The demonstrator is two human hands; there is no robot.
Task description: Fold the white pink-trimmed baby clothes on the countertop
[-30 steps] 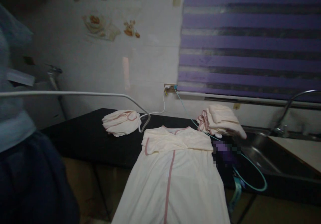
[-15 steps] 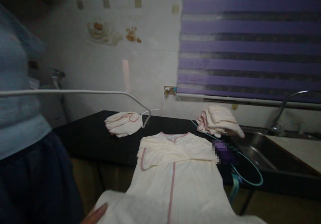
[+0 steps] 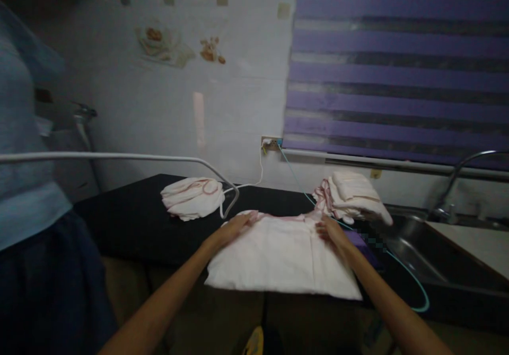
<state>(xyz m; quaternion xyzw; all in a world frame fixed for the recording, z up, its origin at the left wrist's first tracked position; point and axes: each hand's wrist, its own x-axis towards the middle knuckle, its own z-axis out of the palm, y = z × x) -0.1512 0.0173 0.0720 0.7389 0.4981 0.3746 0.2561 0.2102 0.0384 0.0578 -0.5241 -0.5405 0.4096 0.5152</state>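
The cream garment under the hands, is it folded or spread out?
Folded: the cream garment lies doubled on the counter, left hand and right hand pressing its far edge.

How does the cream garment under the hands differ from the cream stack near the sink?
The garment lies spread in one broad, flat fold at the counter's front edge, with both hands, left and right, resting on it; the stack is a small, thick pile, untouched, further back. Both are cream with pink trim.

Folded pile [image 3: 353, 196] & bundle [image 3: 193, 198] on black counter [image 3: 131, 217], sink [image 3: 413, 243] rt, purple blind [image 3: 397, 63] behind.
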